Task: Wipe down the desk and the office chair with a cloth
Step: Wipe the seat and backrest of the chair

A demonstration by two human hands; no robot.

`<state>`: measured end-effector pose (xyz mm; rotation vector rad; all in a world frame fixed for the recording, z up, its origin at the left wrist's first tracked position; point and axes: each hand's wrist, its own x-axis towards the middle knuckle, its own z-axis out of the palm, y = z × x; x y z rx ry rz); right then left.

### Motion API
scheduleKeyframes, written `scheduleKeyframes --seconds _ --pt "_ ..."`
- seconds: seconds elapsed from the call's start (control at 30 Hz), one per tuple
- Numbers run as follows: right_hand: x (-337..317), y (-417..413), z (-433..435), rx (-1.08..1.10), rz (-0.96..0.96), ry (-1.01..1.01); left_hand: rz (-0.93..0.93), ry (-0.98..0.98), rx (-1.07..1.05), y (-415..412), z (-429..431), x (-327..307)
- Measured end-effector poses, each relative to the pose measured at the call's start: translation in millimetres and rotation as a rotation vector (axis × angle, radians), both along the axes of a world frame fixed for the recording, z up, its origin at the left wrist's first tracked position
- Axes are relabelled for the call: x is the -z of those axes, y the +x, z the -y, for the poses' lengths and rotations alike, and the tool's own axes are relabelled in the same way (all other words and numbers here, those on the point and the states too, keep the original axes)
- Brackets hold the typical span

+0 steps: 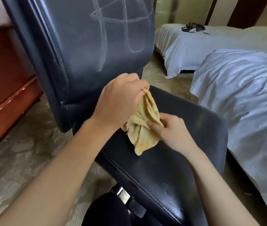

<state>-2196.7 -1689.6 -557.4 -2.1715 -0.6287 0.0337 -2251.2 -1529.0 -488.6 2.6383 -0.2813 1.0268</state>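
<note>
Cloth (143, 128), yellow and crumpled, hangs between our two hands just above the black seat (170, 168) of the office chair (87, 88): our left hand (121, 101) is curled round its bunched top, near the foot of the backrest (74, 43), while our right hand (173, 129) pinches its right edge lower down with thumb and fingers. Its loose bottom corner droops toward the seat; whether it touches the leather we cannot tell. Pale curved smears (121, 20) mark the backrest, reddish wooden furniture (2, 79) stands to the left, and two white-sheeted beds (243, 98) lie to the right.
</note>
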Motion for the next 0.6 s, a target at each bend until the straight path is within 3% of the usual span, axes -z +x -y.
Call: scheduleKeyframes --seconds 0.1,0.17,0.37,0.5,0.6 --pt "-17.8 15.2 3.4 -0.094 -0.322 0.125 -0.052 -0.012 -0.024 -1.8 -19.0 -9.3" --pt "-23.1 21.6 4.9 -0.244 -0.509 0.076 -0.067 -0.024 -0.032 -3.2 -27.1 -10.3" --pt "-7.8 24.0 -4.5 -0.25 -0.497 -0.006 -0.181 -0.119 -0.051 -6.1 -35.9 5.0" --pt "-6.8 20.9 -0.9 -0.527 -0.643 -0.117 -0.226 -0.219 -0.014 -6.9 -47.4 8.6" --pt "-13.2 21.5 3.4 -0.605 -0.565 -0.126 -0.237 -0.219 -0.001 -8.2 -56.9 8.3"
